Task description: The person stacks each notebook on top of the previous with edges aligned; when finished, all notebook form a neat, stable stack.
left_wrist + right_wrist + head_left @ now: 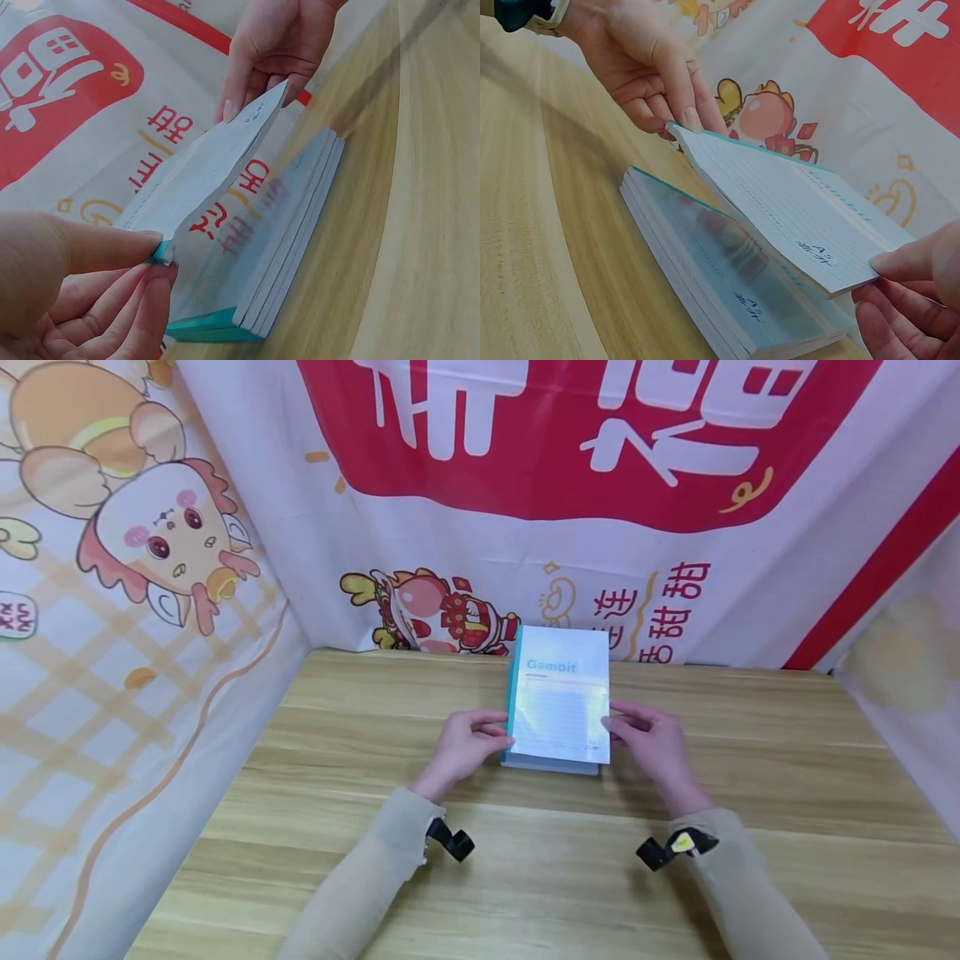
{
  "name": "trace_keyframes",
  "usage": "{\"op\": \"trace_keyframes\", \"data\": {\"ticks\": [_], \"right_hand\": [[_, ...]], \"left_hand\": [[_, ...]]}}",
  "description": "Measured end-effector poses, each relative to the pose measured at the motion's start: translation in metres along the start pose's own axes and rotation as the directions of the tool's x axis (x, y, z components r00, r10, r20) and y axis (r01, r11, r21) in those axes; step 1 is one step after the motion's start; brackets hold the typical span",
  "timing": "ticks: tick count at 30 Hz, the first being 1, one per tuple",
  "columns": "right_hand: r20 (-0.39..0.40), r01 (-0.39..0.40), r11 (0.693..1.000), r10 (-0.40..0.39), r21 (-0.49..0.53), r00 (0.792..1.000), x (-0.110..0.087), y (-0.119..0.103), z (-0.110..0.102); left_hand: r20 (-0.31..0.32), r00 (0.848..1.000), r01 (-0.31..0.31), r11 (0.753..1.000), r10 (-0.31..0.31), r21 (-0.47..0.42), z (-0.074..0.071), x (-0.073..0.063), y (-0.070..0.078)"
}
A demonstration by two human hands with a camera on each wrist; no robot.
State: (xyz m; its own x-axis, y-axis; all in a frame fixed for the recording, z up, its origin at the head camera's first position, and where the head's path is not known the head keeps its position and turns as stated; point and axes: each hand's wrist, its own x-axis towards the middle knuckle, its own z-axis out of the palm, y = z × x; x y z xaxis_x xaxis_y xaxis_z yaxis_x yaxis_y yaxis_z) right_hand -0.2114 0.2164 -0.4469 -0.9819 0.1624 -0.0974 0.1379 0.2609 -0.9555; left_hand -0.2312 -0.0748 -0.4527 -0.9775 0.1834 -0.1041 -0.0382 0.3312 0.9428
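A white notebook (562, 697) with a teal spine and "Gambit" on its cover is held up between both hands. My left hand (467, 745) pinches it at the spine side, thumb on top and fingers below, near one corner. The opposite edge is pinched by my right hand (654, 742), its thumb (900, 262) on the cover. Beneath lies a stack of similar notebooks (296, 232), teal spines on the same side. In both wrist views a gap shows between the raised notebook and the stack, whose top cover (720, 262) is glossy.
The stack lies on a wood-grain table (540, 877), close to its back edge. Behind hangs a white and red printed cloth (465, 543), and another patterned cloth (150, 693) covers the left side. Black straps with small mounts (452, 841) sit at both wrists.
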Motion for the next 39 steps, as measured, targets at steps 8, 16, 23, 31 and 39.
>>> {"op": "trace_keyframes", "data": {"ticks": [8, 16, 23, 31, 39], "right_hand": [[0.019, -0.029, 1.0, 0.03, -0.007, 0.999, 0.005, 0.007, 0.009], [0.021, -0.098, 0.995, 0.098, -0.008, 0.995, 0.011, 0.013, 0.014], [0.025, -0.117, 0.992, 0.118, -0.045, 0.993, 0.012, 0.021, 0.017], [0.037, -0.133, 0.989, 0.135, -0.063, 0.99, 0.012, 0.022, 0.017], [0.053, -0.151, 0.985, 0.156, -0.087, 0.986, 0.012, 0.022, 0.017]], "left_hand": [[-0.007, 1.0, -0.001, 0.999, 0.001, 0.035, -0.002, 0.001, -0.01], [0.006, 1.0, 0.019, 0.999, -0.019, 0.042, 0.0, 0.005, -0.023], [0.017, 0.999, 0.029, 0.998, -0.03, 0.049, 0.002, 0.003, -0.022], [-0.003, 0.999, 0.033, 0.998, -0.032, 0.053, 0.004, 0.003, -0.023], [-0.033, 0.999, 0.028, 0.998, -0.026, 0.056, 0.005, 0.002, -0.024]]}}
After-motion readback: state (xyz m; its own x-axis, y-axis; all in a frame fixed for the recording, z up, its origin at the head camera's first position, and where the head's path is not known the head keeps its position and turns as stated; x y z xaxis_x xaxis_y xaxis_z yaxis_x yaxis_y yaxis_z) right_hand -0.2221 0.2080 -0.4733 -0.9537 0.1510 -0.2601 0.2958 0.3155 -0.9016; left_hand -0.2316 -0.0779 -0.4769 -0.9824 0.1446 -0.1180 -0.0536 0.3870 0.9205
